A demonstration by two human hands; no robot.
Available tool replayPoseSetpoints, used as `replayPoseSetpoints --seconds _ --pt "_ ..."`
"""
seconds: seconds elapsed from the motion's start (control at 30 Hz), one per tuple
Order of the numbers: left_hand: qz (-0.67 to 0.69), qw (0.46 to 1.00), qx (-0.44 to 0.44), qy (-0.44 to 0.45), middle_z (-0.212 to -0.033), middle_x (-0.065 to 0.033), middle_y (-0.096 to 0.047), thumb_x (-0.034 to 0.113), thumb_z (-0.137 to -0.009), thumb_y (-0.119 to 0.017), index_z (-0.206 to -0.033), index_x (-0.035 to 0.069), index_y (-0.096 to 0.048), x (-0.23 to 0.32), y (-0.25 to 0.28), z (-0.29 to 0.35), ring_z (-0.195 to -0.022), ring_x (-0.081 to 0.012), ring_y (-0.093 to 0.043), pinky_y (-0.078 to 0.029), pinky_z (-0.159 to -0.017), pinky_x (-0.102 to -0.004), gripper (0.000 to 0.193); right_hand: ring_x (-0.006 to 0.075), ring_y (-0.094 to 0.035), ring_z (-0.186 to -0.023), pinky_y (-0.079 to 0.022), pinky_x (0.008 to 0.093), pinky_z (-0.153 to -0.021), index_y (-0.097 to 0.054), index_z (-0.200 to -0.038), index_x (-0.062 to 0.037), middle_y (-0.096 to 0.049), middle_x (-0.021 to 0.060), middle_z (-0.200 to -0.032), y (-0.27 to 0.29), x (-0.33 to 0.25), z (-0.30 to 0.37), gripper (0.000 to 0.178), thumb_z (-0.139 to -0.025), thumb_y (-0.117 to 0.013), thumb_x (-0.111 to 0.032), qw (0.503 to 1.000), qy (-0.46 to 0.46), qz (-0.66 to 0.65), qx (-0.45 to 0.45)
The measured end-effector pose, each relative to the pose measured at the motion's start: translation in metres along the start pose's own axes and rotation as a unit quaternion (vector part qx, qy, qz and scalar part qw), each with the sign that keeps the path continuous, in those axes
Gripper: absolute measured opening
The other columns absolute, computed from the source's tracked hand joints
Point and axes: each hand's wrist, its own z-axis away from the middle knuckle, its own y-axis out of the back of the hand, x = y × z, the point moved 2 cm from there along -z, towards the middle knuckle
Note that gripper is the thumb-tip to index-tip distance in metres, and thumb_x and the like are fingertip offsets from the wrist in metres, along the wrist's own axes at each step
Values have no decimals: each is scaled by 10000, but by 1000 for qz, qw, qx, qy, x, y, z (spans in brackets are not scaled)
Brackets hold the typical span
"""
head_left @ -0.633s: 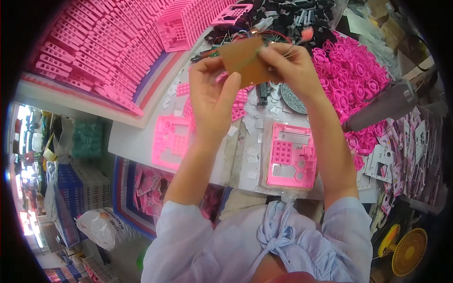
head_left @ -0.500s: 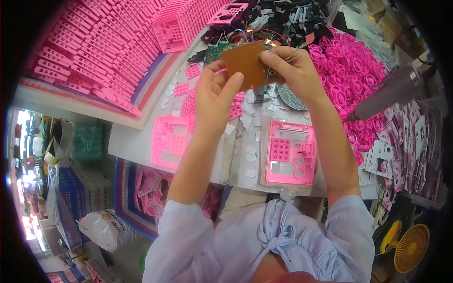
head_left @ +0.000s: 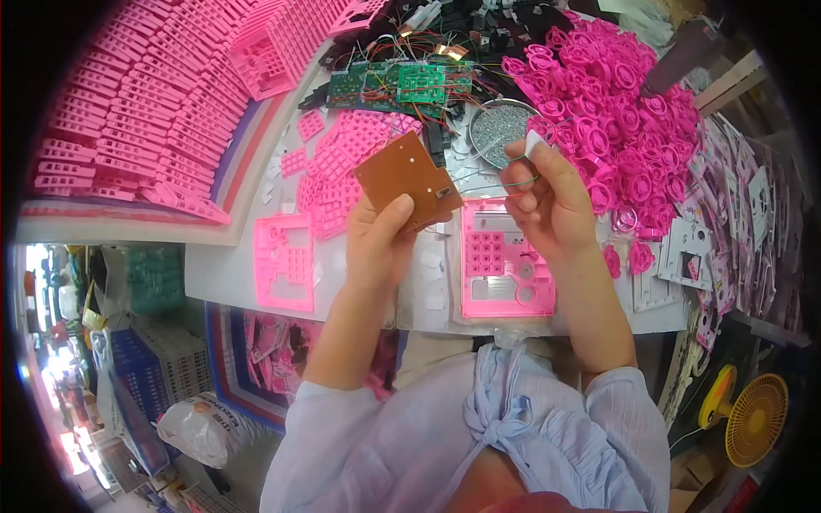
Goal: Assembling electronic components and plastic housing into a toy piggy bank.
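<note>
My left hand (head_left: 382, 239) grips a brown circuit board (head_left: 409, 178) by its lower edge, thumb on its face. Thin green and red wires (head_left: 487, 190) run from the board to my right hand (head_left: 552, 201), whose curled fingers hold them. A small whitish flat piece (head_left: 533, 144) shows at the tips of my right thumb and finger; its kind I cannot make out. Below my hands a pink plastic housing (head_left: 536, 301) with a square grid of openings lies on the table. Another pink frame (head_left: 285, 303) lies to the left.
Pink keypad pieces (head_left: 338, 201) and green circuit boards (head_left: 376, 84) with wires lie behind my left hand. A round dish of small metal parts (head_left: 503, 128) stands beside a heap of pink rings (head_left: 590, 111). A dark powered screwdriver (head_left: 684, 56) hangs at the right. Stacked pink housings (head_left: 137, 103) fill the left.
The board has come lower and to the left, now in my left hand alone. My right hand has let go of the board's edge and drawn away, with the wires stretched between.
</note>
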Motion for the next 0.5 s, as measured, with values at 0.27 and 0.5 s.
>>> replayPoseSetpoints --seconds 0.27,0.5 --pt "64 986 -151 41 -1148 -257 -657 343 -1003 -597 -1310 -46 -516 -4 -8 -7 -826 -254 -697 -588 -569 -340 502 34 -389 -440 -288 186 -399 -661 -1180 13 -518 -19 -627 5 36 -9 266 -982 -666 -166 975 -212 10 -61" --pt "-251 968 -20 20 -870 -46 -671 127 -1010 -575 -1093 -36 -671 19 5 19 -715 -110 -584 -486 -616 -291 206 76 -506 -524 -394 207 -478 -547 -1332 -20 -613 25 -728 39 -26 72 369 -980 -639 -85 941 170 226 187"
